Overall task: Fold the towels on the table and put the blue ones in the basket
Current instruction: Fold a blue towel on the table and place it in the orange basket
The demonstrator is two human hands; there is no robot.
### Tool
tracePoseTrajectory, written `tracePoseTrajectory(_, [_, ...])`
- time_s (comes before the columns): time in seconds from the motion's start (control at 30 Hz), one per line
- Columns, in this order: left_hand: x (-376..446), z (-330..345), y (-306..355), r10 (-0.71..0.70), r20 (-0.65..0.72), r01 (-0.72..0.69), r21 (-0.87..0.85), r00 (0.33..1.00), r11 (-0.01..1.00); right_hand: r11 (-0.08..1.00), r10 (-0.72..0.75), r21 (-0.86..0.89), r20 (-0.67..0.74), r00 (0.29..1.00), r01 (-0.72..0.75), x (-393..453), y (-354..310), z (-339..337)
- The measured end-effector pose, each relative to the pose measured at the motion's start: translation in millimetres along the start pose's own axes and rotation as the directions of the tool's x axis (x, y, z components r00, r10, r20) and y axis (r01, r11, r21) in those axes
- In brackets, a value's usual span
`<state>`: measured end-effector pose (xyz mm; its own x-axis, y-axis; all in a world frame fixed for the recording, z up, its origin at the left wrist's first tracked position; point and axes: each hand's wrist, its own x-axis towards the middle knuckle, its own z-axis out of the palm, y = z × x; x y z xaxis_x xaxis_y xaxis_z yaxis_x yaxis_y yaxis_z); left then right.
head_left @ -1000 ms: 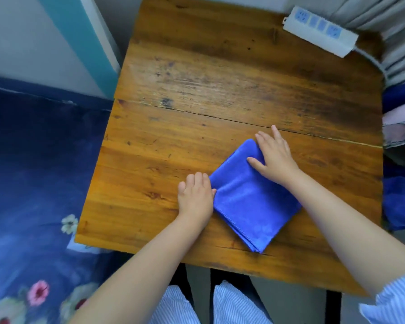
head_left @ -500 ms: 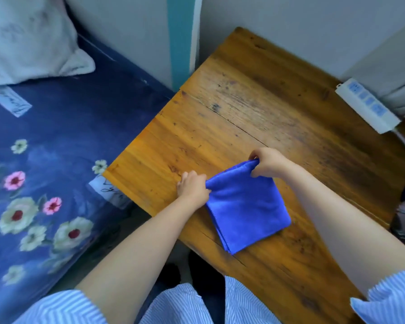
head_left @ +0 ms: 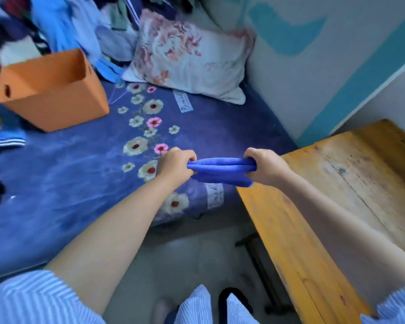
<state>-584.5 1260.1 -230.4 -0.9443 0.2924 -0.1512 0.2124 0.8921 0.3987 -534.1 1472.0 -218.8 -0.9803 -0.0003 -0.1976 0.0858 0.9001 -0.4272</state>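
The folded blue towel (head_left: 220, 170) was held clear of the table (head_left: 337, 206), pinched at either end by the left hand (head_left: 177, 166) and right hand (head_left: 265, 167). With the basket (head_left: 49, 90) well off at ten o'clock, the folds could be lost if either grip slackened.

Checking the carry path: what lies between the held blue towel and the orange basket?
In the head view, only floral bedspread separates blue towel from orange basket.
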Motion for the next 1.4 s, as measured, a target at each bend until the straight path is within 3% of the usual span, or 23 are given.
tracePoseTrajectory(0.17, [-49.5, -82.4, -116.1, -0.055, -0.211, 0.068, 0.053, 0.976, 0.996, 0.975, -0.221, 0.012, -0.039, 0.975, 0.222, 23.3, -135.5, 29.6])
tracePoseTrajectory(0.33, [-94.0, -123.7, -194.1, -0.144, -0.332, 0.129, -0.066, 0.932, 0.989, 0.948, -0.313, 0.049, -0.030, 0.949, 0.314, 33.8, -228.8, 54.4])
tracePoseTrajectory(0.53, [-130.0, -181.1, -280.2, -0.225, -0.371, 0.161, -0.196, 0.901, 0.967, 0.889, -0.434, 0.116, -0.094, 0.896, 0.443, 50.8, -331.8, 74.3])
tracePoseTrajectory(0.67, [-126.4, -212.5, -308.8, -0.241, -0.428, 0.150, -0.236, 0.871, 0.960, 0.861, -0.495, 0.096, -0.058, 0.867, 0.499, 73.7, -375.7, 71.7])
tracePoseTrajectory(0.83, [-94.9, -239.4, -344.2, -0.253, -0.497, 0.155, -0.231, 0.830, 0.961, 0.843, -0.536, 0.063, 0.016, 0.844, 0.535, 127.5, -416.5, 67.9])
tracePoseTrajectory(1.0, [-33.6, -266.6, -385.2, -0.244, -0.499, 0.137, -0.243, 0.831, 0.960, 0.860, -0.509, 0.034, 0.115, 0.853, 0.509, 207.8, -450.1, 67.1])
tracePoseTrajectory(1.1, [19.1, -288.7, -413.7, -0.229, -0.509, 0.115, -0.244, 0.830, 0.963, 0.854, -0.521, 0.057, 0.082, 0.850, 0.518, 268.9, -468.6, 65.3])
tracePoseTrajectory(1.27, [113.4, -326.2, -460.9, -0.221, -0.538, 0.069, -0.289, 0.813, 0.955, 0.847, -0.445, 0.296, -0.056, 0.894, 0.441, 370.5, -498.8, 67.0])
tracePoseTrajectory(1.4, [182.8, -346.2, -499.5, -0.256, -0.565, 0.034, -0.374, 0.784, 0.927, 0.748, -0.299, 0.580, -0.137, 0.944, 0.322, 444.6, -520.3, 79.1])
